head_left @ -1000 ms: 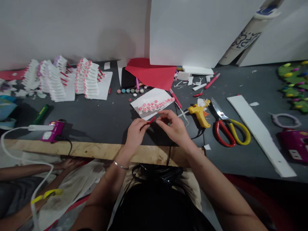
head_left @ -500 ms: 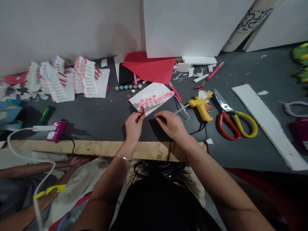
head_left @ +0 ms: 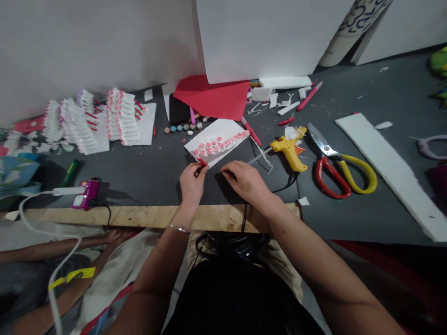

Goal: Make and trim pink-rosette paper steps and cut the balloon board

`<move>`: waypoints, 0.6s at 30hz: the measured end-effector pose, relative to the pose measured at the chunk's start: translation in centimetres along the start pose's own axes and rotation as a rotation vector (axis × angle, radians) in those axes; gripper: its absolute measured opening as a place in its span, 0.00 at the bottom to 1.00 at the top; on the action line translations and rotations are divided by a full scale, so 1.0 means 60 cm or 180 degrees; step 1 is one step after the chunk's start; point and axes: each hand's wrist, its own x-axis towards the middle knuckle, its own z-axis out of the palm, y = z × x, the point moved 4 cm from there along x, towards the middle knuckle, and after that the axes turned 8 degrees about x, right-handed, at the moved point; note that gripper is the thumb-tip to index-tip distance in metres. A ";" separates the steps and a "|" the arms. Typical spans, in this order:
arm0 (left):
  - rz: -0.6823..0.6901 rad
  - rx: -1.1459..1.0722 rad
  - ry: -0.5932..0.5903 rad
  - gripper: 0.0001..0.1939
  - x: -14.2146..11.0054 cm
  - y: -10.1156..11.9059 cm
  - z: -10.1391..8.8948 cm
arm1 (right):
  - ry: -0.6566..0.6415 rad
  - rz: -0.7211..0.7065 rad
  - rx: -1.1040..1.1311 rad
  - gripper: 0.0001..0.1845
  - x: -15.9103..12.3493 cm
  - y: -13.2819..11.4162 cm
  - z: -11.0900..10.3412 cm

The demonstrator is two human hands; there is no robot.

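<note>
My left hand (head_left: 192, 182) is closed in a pinch on a short red stick (head_left: 202, 162), just in front of a white sheet (head_left: 228, 126). On that sheet lie rows of small white pieces with red-patterned round ends (head_left: 219, 146). My right hand (head_left: 244, 180) hovers to the right with thumb and fingertips pressed together; whatever is between them, if anything, is too small to make out. Beyond it lies a yellow glue gun (head_left: 292, 156), its nozzle side towards my right hand. A red pen-like stick (head_left: 251, 131) rests by the sheet's right corner.
Scissors (head_left: 326, 150) with red and yellow handles and a long white foam strip (head_left: 391, 172) lie at right. White stacks with red-patterned ends (head_left: 122, 116) stand at back left. A purple plug adapter (head_left: 85, 194) sits near the front edge. Another person's hands (head_left: 118, 234) are below left.
The red stick in my left hand has tilted from nearly upright to slanting left. Both hands stay pinched at almost the same places. The view has shifted slightly.
</note>
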 end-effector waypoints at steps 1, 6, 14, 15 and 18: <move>0.0008 0.0020 -0.0015 0.03 0.000 0.001 0.000 | -0.0019 0.0004 -0.0011 0.09 0.000 0.000 0.000; 0.0105 0.0132 -0.0049 0.04 0.000 0.010 0.002 | -0.0026 0.0078 -0.0167 0.11 0.002 0.000 0.001; 0.0229 0.0298 0.0108 0.04 0.003 0.023 0.011 | -0.0261 -0.0032 -0.0788 0.23 0.004 -0.009 0.012; 0.0232 0.0334 0.0125 0.05 0.002 0.025 0.011 | -0.0316 -0.0031 -0.0832 0.24 0.005 -0.010 0.014; 0.0243 0.0426 0.0135 0.06 0.002 0.029 0.013 | -0.0415 -0.0021 -0.0881 0.25 0.007 -0.014 0.018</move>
